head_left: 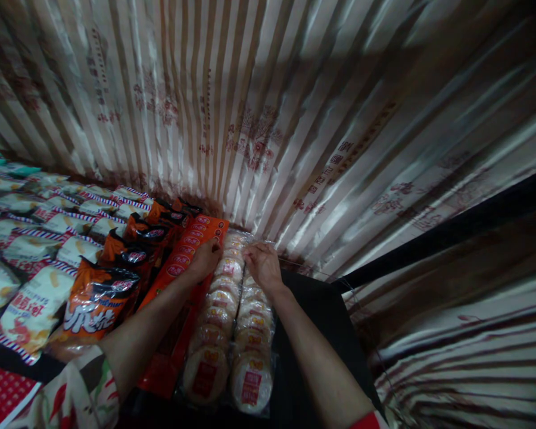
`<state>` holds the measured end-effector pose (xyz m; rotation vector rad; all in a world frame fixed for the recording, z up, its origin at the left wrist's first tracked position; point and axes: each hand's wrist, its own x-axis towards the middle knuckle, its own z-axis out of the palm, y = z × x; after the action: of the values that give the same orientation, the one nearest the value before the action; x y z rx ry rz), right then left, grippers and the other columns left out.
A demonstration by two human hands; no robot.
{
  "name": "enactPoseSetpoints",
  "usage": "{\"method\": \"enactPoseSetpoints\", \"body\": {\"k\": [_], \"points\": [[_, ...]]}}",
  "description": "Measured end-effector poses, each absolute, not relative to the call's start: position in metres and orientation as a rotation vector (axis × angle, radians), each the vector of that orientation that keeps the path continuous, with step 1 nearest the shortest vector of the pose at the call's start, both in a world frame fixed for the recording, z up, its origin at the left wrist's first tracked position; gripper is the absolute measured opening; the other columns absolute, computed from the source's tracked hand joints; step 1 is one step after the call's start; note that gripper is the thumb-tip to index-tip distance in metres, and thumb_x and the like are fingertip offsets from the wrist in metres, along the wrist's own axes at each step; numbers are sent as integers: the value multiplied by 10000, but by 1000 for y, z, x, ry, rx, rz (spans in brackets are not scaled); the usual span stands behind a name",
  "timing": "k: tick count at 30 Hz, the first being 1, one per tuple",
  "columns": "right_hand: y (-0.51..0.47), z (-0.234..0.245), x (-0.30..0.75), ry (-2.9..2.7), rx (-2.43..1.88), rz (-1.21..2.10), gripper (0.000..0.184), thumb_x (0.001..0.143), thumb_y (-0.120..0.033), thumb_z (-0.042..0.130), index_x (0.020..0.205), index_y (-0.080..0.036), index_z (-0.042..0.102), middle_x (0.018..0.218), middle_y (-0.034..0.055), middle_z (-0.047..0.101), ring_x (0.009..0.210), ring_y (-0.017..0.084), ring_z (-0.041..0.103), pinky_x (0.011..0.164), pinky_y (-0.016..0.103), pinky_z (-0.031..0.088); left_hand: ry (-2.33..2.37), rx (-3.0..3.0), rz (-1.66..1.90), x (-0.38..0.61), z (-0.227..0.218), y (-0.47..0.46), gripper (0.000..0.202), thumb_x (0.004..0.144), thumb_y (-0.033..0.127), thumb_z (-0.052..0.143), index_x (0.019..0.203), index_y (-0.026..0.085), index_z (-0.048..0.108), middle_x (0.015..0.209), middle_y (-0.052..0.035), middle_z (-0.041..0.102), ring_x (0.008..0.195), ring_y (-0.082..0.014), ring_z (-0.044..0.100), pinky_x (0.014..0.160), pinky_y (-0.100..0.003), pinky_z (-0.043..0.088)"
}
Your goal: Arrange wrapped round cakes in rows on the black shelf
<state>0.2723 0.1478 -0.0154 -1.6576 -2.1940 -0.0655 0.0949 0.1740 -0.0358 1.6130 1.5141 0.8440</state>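
Note:
Two long rows of round, pale rice crackers in clear wrappers lie side by side on the black table. These are the left cracker row (217, 313) and the right cracker row (254, 339), each with red and yellow labels. My left hand (206, 259), fingers curled closed, is at the far part of the left row, over the edge of a flat red-orange packet (181, 262). Over the far end of the right row, my right hand (263, 264) has its fingers pinched together, pointing toward the left row. What either hand's fingertips hold is too dim to make out.
Orange snack bags (100, 298) stand in a line left of the red packet. Several rows of white snack bags (38, 304) spread farther left. Striped, printed curtain (250, 119) hangs behind the black tabletop (319, 316). A dark bar (451, 220) slants at right.

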Motion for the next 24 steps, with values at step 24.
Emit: {"method": "enactPoseSetpoints", "body": {"k": [24], "points": [[153, -29, 272, -2204, -1683, -140, 170, 854, -234, 468, 805, -193, 626, 856, 58, 642, 879, 192, 525, 848, 331, 325, 1669, 1816, 514, 77, -18, 158, 221, 808, 331, 480, 742, 161, 604, 718, -37, 628, 655, -152, 546, 552, -232, 342]]}}
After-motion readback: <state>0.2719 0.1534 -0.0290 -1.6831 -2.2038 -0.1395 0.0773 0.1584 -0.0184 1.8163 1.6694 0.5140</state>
